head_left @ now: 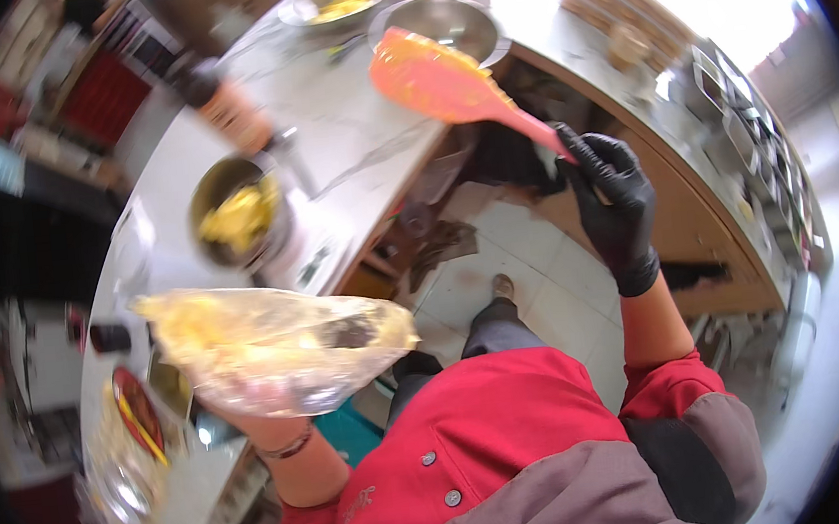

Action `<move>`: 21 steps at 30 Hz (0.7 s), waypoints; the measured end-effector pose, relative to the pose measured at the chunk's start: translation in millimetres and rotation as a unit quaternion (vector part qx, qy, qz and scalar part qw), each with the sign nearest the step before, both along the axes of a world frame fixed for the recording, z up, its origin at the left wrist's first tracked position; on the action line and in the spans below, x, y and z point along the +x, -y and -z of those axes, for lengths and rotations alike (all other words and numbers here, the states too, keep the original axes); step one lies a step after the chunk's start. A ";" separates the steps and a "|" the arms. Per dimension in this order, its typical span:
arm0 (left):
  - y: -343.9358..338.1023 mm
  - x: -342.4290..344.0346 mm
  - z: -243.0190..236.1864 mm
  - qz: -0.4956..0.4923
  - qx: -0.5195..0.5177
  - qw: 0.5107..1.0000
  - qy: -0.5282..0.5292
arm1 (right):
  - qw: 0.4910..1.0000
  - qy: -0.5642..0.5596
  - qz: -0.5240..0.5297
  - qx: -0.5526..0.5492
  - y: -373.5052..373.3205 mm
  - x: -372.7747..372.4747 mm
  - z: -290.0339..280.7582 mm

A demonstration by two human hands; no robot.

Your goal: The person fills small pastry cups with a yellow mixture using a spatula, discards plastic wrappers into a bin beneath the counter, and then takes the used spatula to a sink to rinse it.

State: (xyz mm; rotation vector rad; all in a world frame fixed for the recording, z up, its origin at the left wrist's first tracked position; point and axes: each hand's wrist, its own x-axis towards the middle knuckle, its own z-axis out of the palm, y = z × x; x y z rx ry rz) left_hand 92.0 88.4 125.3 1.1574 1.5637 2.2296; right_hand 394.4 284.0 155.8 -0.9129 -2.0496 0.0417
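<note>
My left hand [253,411], mostly behind the plastic, grips a clear bag [256,331] smeared with yellow cream, with a dark patch near one end. In my right hand [604,201], in a black glove, is the handle of a pink spatula [434,81], raised near a steel bowl [478,35]; yellow cream coats its blade. Between my hands and beyond the bag, a steel container [208,186] of yellow cream stands on what looks like a white scale [311,252]. A blurred bottle with an orange label [237,118] stands behind it.
A curved marble counter [350,148] wraps round me. At the back sits another bowl [303,8] with yellow contents. Steel containers [721,111] and a wooden rack [596,2] line the right; a red-and-yellow item [142,416] lies at the left. Below is the tiled floor [540,271].
</note>
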 end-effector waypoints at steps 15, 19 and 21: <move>-396.7 313.1 290.5 -0.002 -0.274 0.875 0.400 | 0.899 0.060 0.434 0.001 -47.0 336.5 90.8; -455.4 377.0 339.9 -0.033 -0.335 0.836 0.433 | 0.847 0.095 0.522 -0.045 -29.6 387.7 120.5; -478.6 392.8 380.5 -0.046 -0.313 0.833 0.454 | 0.829 0.105 0.546 -0.060 -19.0 395.1 122.8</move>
